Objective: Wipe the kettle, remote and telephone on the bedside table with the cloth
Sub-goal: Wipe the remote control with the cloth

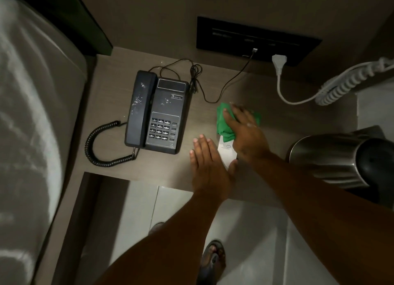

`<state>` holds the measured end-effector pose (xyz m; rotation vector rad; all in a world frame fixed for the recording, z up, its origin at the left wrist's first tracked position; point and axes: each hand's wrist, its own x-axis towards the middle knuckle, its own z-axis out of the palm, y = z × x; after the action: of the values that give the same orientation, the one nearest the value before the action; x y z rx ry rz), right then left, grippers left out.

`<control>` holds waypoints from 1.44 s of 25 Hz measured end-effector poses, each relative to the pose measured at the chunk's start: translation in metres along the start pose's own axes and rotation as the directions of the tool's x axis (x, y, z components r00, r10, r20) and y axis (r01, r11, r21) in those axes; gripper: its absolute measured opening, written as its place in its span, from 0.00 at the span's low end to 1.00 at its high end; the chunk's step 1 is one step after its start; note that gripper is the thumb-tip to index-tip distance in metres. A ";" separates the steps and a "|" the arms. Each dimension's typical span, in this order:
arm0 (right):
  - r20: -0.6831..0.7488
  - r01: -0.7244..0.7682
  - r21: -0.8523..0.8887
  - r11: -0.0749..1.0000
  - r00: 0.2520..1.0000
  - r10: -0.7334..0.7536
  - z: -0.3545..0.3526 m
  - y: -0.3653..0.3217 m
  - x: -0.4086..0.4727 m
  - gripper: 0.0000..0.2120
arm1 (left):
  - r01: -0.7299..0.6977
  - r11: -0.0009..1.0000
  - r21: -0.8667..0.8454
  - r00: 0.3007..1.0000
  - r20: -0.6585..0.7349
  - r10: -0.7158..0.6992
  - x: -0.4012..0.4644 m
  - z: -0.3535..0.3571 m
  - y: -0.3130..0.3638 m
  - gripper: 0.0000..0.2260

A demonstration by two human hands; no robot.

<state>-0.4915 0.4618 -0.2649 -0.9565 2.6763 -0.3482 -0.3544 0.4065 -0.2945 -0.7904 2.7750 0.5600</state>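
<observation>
A white remote (226,153) lies on the bedside table (110,97), mostly hidden by my hands. My right hand (245,133) presses a green cloth (223,122) flat on the remote's far end. My left hand (207,163) lies flat beside the remote, its thumb against the near end. A black telephone (156,114) with white dust specks sits to the left, handset on its cradle. A steel kettle (341,159) stands at the right edge.
The phone's coiled cord (100,144) loops at the left. Thin black cables (196,78) run to a dark wall panel (255,39). A white plug (279,63) and coiled white cord (341,86) lie at the back right. The bed (32,114) borders the left side.
</observation>
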 end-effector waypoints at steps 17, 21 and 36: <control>0.093 0.218 0.037 0.975 0.971 -0.221 -0.003 0.015 -0.030 0.35 | -0.013 1.000 0.006 1.000 0.018 0.013 0.001 -0.001 0.002 0.43; 0.113 0.326 0.008 0.945 0.939 -0.325 -0.009 0.028 -0.023 0.34 | -0.007 1.000 0.004 1.000 0.000 0.007 0.000 0.000 0.002 0.43; 0.065 0.139 0.006 0.990 0.988 -0.140 -0.018 0.024 0.007 0.32 | -0.001 1.000 0.025 1.000 -0.018 0.001 0.000 0.003 0.003 0.43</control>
<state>-0.5167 0.4775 -0.2572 -1.1382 2.5570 -0.3419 -0.3557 0.4104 -0.2967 -0.7928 2.7934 0.5201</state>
